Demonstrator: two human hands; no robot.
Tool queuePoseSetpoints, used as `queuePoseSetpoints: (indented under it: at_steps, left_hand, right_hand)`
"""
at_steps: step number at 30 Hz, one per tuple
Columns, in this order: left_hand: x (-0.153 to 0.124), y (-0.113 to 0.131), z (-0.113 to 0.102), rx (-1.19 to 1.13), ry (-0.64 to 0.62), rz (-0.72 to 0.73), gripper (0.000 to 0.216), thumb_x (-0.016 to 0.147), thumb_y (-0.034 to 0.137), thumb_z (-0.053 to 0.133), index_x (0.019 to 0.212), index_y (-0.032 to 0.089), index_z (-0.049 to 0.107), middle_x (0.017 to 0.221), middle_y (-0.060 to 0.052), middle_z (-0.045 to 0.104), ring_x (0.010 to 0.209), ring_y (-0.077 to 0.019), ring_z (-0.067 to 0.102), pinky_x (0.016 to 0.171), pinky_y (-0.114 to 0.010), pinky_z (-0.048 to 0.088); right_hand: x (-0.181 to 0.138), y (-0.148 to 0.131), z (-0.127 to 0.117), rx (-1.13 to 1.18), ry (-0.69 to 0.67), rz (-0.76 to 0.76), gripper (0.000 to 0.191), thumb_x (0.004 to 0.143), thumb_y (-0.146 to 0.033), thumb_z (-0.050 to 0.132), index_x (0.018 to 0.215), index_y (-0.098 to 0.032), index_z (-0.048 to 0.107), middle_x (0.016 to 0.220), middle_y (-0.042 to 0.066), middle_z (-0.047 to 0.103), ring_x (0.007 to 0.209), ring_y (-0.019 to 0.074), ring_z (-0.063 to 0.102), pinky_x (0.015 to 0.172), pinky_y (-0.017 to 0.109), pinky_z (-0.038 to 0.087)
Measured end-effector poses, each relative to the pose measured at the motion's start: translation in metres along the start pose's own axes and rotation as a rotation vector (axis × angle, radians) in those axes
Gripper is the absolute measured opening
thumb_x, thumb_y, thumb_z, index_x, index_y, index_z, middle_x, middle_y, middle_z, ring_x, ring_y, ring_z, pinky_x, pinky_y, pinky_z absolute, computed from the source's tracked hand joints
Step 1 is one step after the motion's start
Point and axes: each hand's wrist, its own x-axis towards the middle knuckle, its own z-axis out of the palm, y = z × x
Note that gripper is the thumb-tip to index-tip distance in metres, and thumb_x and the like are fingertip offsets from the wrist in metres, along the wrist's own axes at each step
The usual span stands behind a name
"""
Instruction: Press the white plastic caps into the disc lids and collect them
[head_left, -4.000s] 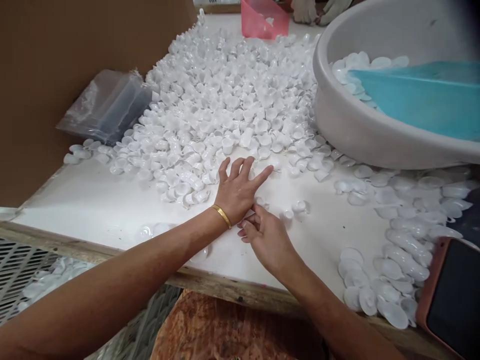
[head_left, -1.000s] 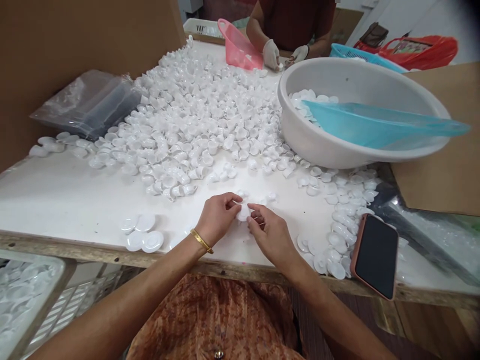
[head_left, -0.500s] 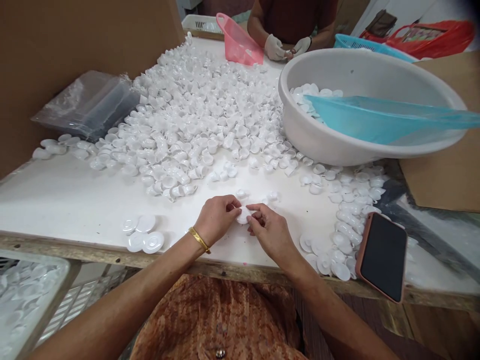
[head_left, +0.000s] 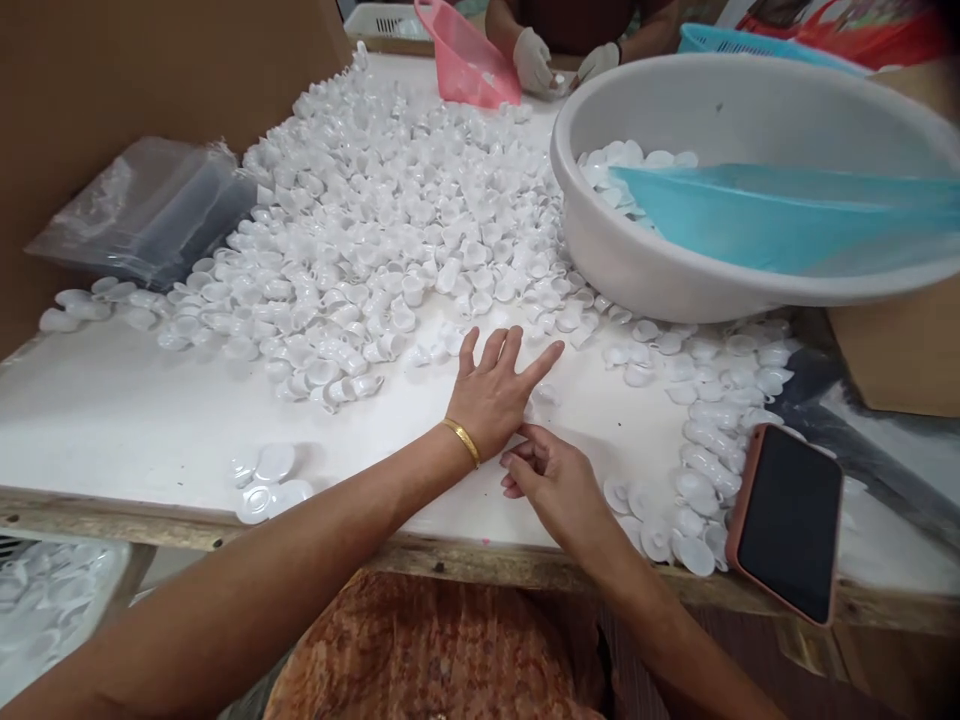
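My left hand (head_left: 495,392) is open, palm down, its fingers spread toward the pile over the middle of the table. It holds nothing that I can see. Close below it my right hand (head_left: 551,480) is closed, thumb and fingers curled together. Whatever it may hold is hidden by the fingers and my left hand. A few small white plastic pieces (head_left: 546,396) lie just beyond my hands. White round lids (head_left: 276,462) rest in a small group at the left, and more lids (head_left: 654,536) lie right of my right hand.
A wide heap of small white plastic cup-like pieces (head_left: 375,220) covers the table. At right stand a grey basin (head_left: 645,260) with a blue scoop (head_left: 742,225) and a phone (head_left: 791,520). A pink scoop (head_left: 469,60), a plastic-wrapped pack (head_left: 161,215) and a co-worker's gloved hands (head_left: 534,62) are farther off.
My left hand has let go of the white round lid that both hands held, moved right and forward, and spread its fingers. The lid is out of sight. The whole view has shifted slightly.
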Motion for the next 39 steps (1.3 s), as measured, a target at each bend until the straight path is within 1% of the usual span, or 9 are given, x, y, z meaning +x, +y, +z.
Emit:
queuePoseSetpoints:
  at_steps: [9,16,20,23,26,28,32,35,39]
  left_hand:
    - [0.005,-0.001,0.002,-0.043,-0.034,-0.068,0.067,0.081,0.018,0.051,0.138,0.041,0.024,0.141,-0.008,0.030,0.132,-0.0300,0.024,0.106,-0.056,0.009]
    - [-0.002,0.002,-0.004,-0.086,0.134,-0.100,0.055,0.085,0.026,0.049,0.134,0.043,0.031,0.141,-0.007,0.033,0.131,-0.0298,0.025,0.105,-0.056,0.008]
    - [-0.022,-0.005,-0.014,-0.078,0.124,-0.073,0.051,0.086,0.043,0.046,0.135,0.042,0.032,0.141,-0.007,0.033,0.131,-0.0309,0.025,0.105,-0.057,0.006]
    - [-0.040,-0.023,-0.024,-0.049,0.062,-0.133,0.048,0.087,0.047,0.041,0.134,0.042,0.033,0.136,-0.007,0.037,0.128,-0.0301,0.028,0.104,-0.058,0.007]
    - [-0.049,-0.043,-0.033,-0.044,0.031,-0.287,0.043,0.091,0.039,0.031,0.134,0.035,0.038,0.125,-0.011,0.046,0.117,-0.0275,0.037,0.098,-0.054,0.021]
    - [-0.049,-0.052,-0.036,-0.056,0.018,-0.305,0.039,0.091,0.035,0.033,0.126,0.029,0.049,0.117,-0.011,0.052,0.109,-0.0275,0.040,0.089,-0.048,0.030]
    - [-0.044,-0.051,-0.036,-0.094,-0.053,-0.147,0.025,0.085,0.027,0.048,0.104,0.024,0.064,0.101,-0.008,0.060,0.099,-0.0269,0.043,0.079,-0.043,0.030]
    - [-0.046,-0.036,-0.037,-0.129,-0.117,-0.074,0.019,0.083,0.021,0.050,0.093,0.022,0.066,0.086,-0.007,0.063,0.091,-0.0239,0.046,0.077,-0.041,0.029]
    - [-0.059,-0.018,-0.045,-0.181,-0.175,-0.032,0.016,0.082,0.019,0.052,0.087,0.023,0.067,0.080,-0.005,0.061,0.086,-0.0215,0.047,0.076,-0.040,0.028]
  right_hand:
    - [0.003,-0.002,-0.002,0.002,-0.012,0.037,0.032,0.076,-0.025,0.053,0.106,-0.018,0.057,0.074,0.001,0.062,0.059,0.0132,0.061,0.053,0.026,0.054]
    - [0.001,-0.007,-0.007,-0.180,0.032,-0.071,0.027,0.079,-0.020,0.045,0.103,-0.019,0.057,0.076,0.001,0.064,0.059,0.0127,0.061,0.052,0.024,0.049]
    - [-0.024,-0.005,-0.048,-0.547,0.207,-0.199,0.026,0.082,-0.028,0.049,0.105,-0.021,0.059,0.088,0.003,0.064,0.068,0.0149,0.060,0.065,0.030,0.048]
    - [-0.042,0.006,-0.082,-0.957,0.226,-0.296,0.026,0.078,-0.029,0.058,0.102,-0.020,0.060,0.100,0.007,0.060,0.087,0.0229,0.057,0.076,0.037,0.044]
    - [-0.047,0.018,-0.101,-1.191,0.196,-0.311,0.026,0.072,-0.025,0.063,0.097,-0.021,0.060,0.098,0.008,0.060,0.093,0.0279,0.054,0.075,0.039,0.042]
    - [-0.045,0.021,-0.104,-1.237,0.186,-0.304,0.023,0.071,-0.022,0.063,0.094,-0.021,0.059,0.095,0.008,0.061,0.089,0.0272,0.054,0.074,0.038,0.041]
    - [-0.035,0.011,-0.093,-1.146,0.212,-0.336,0.021,0.072,-0.022,0.059,0.093,-0.019,0.059,0.093,0.008,0.061,0.087,0.0262,0.055,0.075,0.039,0.042]
    - [-0.028,0.001,-0.077,-0.835,0.247,-0.272,0.024,0.077,-0.027,0.051,0.099,-0.018,0.058,0.090,0.007,0.063,0.078,0.0208,0.059,0.069,0.034,0.046]
    - [-0.020,-0.001,-0.054,-0.472,0.187,-0.152,0.020,0.080,-0.027,0.048,0.093,-0.020,0.061,0.080,0.003,0.066,0.071,0.0168,0.061,0.067,0.031,0.048]
